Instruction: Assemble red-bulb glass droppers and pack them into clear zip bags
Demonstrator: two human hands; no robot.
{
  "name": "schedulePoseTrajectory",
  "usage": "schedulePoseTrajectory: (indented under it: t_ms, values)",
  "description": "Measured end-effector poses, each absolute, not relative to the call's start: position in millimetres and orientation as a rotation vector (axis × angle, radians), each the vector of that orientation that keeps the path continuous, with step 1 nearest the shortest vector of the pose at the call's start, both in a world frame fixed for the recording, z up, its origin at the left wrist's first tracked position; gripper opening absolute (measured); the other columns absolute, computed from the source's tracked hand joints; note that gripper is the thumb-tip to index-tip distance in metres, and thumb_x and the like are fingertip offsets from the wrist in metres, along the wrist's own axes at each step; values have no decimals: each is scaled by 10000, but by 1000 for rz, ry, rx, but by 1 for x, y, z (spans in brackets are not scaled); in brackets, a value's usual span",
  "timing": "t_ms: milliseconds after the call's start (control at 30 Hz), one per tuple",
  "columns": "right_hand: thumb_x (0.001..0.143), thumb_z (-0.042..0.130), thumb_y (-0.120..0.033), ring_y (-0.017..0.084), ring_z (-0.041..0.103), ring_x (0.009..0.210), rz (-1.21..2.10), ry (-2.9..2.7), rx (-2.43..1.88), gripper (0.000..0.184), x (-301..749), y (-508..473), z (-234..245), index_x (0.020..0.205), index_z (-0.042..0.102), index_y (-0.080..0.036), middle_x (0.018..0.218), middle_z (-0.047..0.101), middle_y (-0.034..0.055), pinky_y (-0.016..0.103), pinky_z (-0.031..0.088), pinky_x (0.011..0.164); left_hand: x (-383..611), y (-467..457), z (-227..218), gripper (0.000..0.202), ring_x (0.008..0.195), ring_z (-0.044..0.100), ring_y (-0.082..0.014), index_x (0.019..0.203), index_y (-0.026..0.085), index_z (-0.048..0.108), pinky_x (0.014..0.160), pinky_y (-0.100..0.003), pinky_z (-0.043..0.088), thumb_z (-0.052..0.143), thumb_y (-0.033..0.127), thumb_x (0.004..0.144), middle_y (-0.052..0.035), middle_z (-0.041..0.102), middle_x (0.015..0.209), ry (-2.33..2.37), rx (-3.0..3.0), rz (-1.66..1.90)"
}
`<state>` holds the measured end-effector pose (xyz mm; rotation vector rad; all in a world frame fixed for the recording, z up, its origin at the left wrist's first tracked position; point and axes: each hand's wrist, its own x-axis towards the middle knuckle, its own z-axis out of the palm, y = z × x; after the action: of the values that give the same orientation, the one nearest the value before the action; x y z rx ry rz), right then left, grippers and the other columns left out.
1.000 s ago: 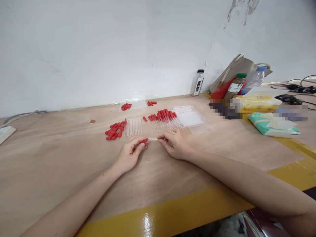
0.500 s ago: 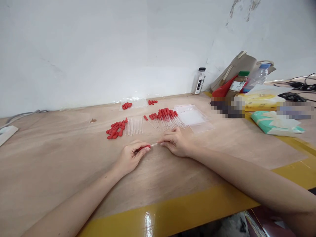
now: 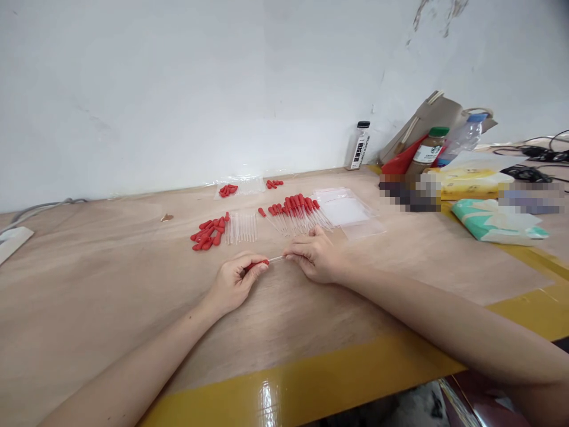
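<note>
Green tissue pack, beige bag right of both hands

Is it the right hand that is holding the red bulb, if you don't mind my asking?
No, the left hand holds the red bulb, while the right hand pinches the clear tube.

Soft, even light brightens the wall beyond the fingers. Nearer than the fingers, glossy tape throws back a white glare. The clear tubes just past them look slightly blurred. Far to their right, square pixel blocks mask patches.
</note>
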<state>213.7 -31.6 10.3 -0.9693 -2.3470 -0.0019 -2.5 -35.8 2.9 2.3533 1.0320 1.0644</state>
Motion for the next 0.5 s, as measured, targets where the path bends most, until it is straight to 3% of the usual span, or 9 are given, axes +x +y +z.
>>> schedulePoseTrajectory:
  t_ms: [267,500]
  values:
    - [860,401,-196,110,460,624,-174,-2390,-948,239,213,-34,9,832,639,-194,733,621,19,317,191,668,-2,-38,8,150,620,547,-115,818,175,624,565,-226,431,522,285,819,-24,619,740,1054,2419,969]
    - [854,415,-227,106,431,572,-58,-2363,-981,229,205,-40,8,818,637,-182,695,626,14,310,188,677,0,-40,10,124,613,538,-112,822,178,610,579,-234,426,529,271,814,-21,616,734,981,2527,966]
